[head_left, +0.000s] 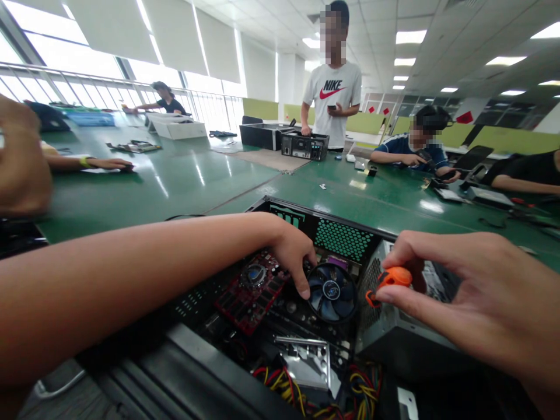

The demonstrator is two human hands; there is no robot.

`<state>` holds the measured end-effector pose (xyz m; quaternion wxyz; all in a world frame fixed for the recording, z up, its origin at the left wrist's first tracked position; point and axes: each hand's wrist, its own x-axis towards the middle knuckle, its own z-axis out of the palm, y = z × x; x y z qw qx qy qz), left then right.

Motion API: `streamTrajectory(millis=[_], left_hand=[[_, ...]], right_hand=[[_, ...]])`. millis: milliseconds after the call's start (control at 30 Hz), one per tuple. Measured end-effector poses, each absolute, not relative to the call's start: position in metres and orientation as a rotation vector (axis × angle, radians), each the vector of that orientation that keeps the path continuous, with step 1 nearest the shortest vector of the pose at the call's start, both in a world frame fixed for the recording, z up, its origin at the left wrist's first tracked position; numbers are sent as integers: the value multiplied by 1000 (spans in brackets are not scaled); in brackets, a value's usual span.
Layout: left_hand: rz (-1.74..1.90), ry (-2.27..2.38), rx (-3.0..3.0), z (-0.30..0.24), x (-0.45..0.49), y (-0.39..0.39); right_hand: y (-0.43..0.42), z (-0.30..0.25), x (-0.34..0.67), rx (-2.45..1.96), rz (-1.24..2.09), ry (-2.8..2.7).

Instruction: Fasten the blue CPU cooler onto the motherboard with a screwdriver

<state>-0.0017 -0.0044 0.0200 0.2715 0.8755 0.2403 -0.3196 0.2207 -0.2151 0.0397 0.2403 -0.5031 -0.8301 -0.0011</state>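
An open black computer case (280, 205) lies on the green table in front of me. My left hand (292, 251) reaches into it, fingers curled down beside the round blue-bladed cooler fan (331, 291), touching its edge. A red expansion card (251, 289) sits just left of the fan. My right hand (472, 291) pinches the orange handle of a screwdriver (391, 280) between thumb and fingers, above the grey power supply (394, 326).
Coloured cables (284, 385) bundle at the case's near end. Another black case (305, 144) stands farther up the green table (175, 181) before a standing person in a white shirt. Seated people work at right and left, with small parts around them.
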Motion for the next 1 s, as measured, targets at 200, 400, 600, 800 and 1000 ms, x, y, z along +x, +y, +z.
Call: streamTrajectory(millis=[200, 400, 600, 800, 1000], left_hand=[[-870, 646, 2381, 21, 0, -5], [-937, 676, 2367, 28, 2, -7], [-953, 685, 2440, 31, 3, -8], [-920, 683, 2438, 28, 1, -7], [-945, 655, 2435, 28, 0, -6]], right_hand=[[-217, 30, 230, -1384, 17, -2277], [-216, 37, 226, -1254, -4, -2309], [-215, 31, 227, -1293, 20, -2243], [-211, 26, 234, -1338, 15, -2192], [-214, 32, 226, -1267, -18, -2252]])
